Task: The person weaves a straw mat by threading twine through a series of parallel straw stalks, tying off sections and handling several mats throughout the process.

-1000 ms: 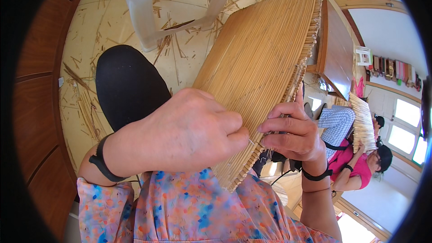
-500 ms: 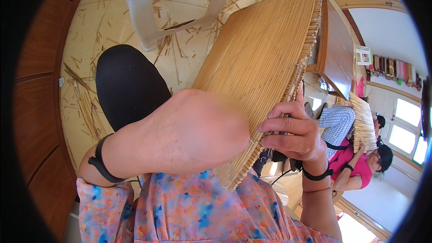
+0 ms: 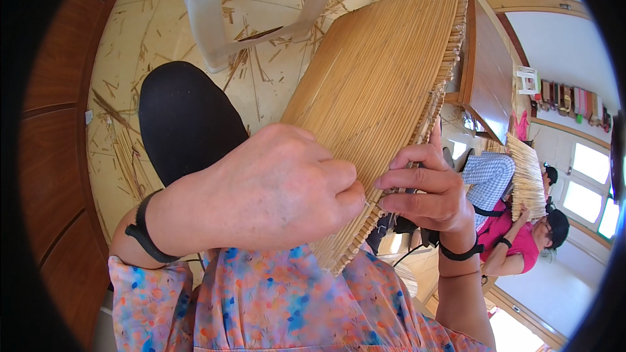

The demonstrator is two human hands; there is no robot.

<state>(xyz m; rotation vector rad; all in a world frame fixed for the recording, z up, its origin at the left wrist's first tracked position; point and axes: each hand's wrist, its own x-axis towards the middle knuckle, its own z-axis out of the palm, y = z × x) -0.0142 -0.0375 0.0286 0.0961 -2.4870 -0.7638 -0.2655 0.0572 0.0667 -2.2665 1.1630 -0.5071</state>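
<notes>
The woven straw panel (image 3: 385, 91) slants with its long axis running up and away from both hands, its near edge pinched between the curled left hand (image 3: 274, 189) on its face and the right hand (image 3: 427, 189) closed on its rim, wrists bent inward.

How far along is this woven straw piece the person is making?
Most looks done: the woven straw panel is a broad, tight sheet of strips. In hand: the left hand and right hand pinch its lower edge. How much edge is left cannot be told; loose straw scraps lie on the floor.
</notes>
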